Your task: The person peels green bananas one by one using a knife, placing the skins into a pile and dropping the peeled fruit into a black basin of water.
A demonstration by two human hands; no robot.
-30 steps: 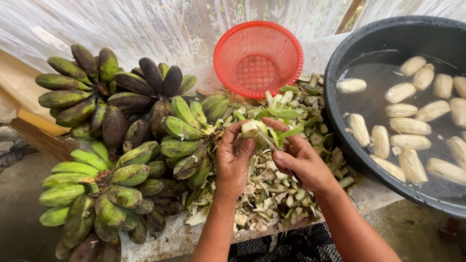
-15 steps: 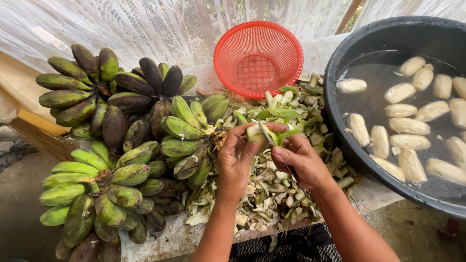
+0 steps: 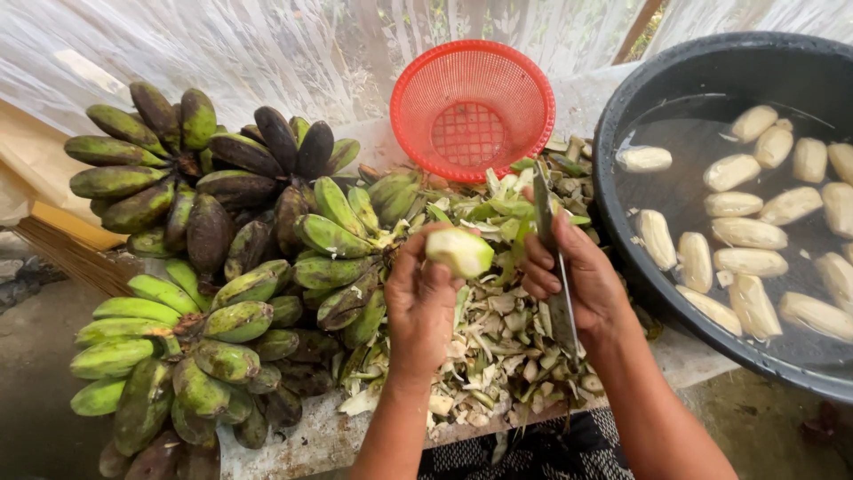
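The left hand [image 3: 419,298] was closed around a partly peeled banana [image 3: 458,252], gripping it from below so that its pale, bare end stuck up above the fingers. Just beside it, the right hand [image 3: 573,277] was clamped on a knife [image 3: 553,258] — the blade pointed up and away from the person, clear of the fruit. Both hands hovered over a heap of green and whitish peelings [image 3: 498,342] spread across the surface [image 3: 311,436]. To the left lay bunches of unpeeled green bananas [image 3: 204,293], some darkened. A red plastic basket [image 3: 473,107] leaned behind the peelings, against a white net curtain [image 3: 267,53]. On the right stood a black basin [image 3: 640,98] of water, with peeled bananas [image 3: 751,231] floating in it — well apart from the one in hand.
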